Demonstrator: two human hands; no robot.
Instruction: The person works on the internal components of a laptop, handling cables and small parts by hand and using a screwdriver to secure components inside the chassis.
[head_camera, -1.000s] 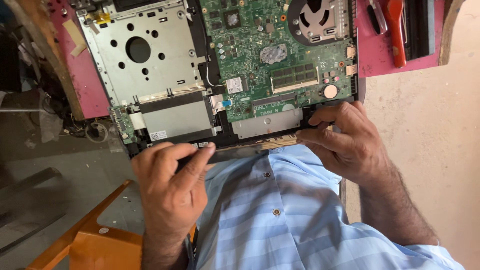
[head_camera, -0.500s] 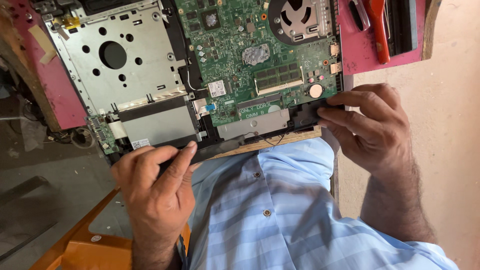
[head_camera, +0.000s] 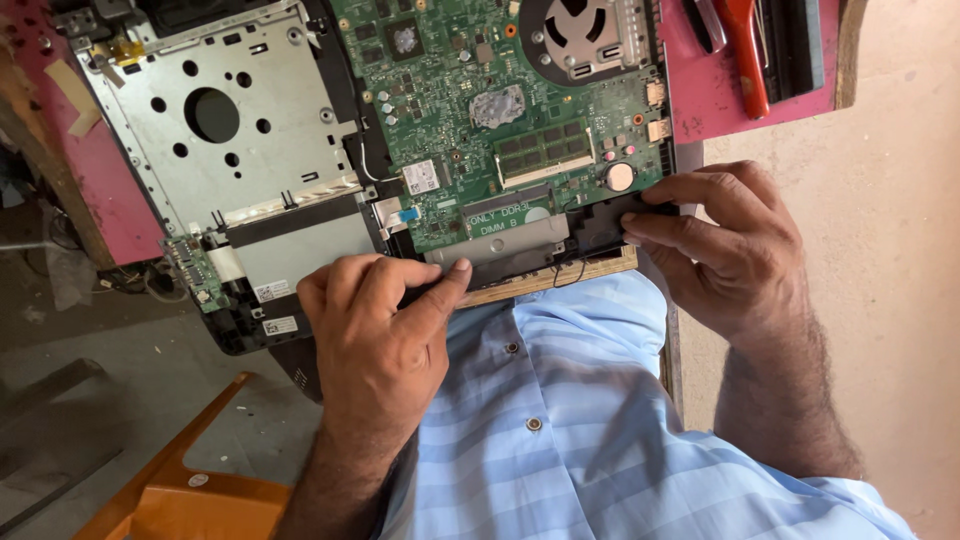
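Observation:
An opened laptop chassis (head_camera: 250, 140) lies on a pink-topped wooden bench, its green mainboard (head_camera: 470, 110) and round fan (head_camera: 585, 35) exposed. My left hand (head_camera: 375, 340) presses its thumb and fingers on the black near edge of the chassis, by the silver bracket (head_camera: 500, 245). My right hand (head_camera: 725, 245) pinches the black corner piece (head_camera: 610, 220) at the near right of the chassis. A memory stick (head_camera: 545, 150) and a coin cell (head_camera: 620, 177) sit on the board just above that corner.
The bench's pink top (head_camera: 720, 95) carries a red-handled tool (head_camera: 748, 50) and dark tools at the far right. An orange chair (head_camera: 190, 480) stands at lower left over a grey floor. My blue striped shirt (head_camera: 580, 420) fills the near middle.
The view has shifted, so the laptop sits further right in frame. Both hands stay on the near edge; my left hand's fingers have slid slightly right along it.

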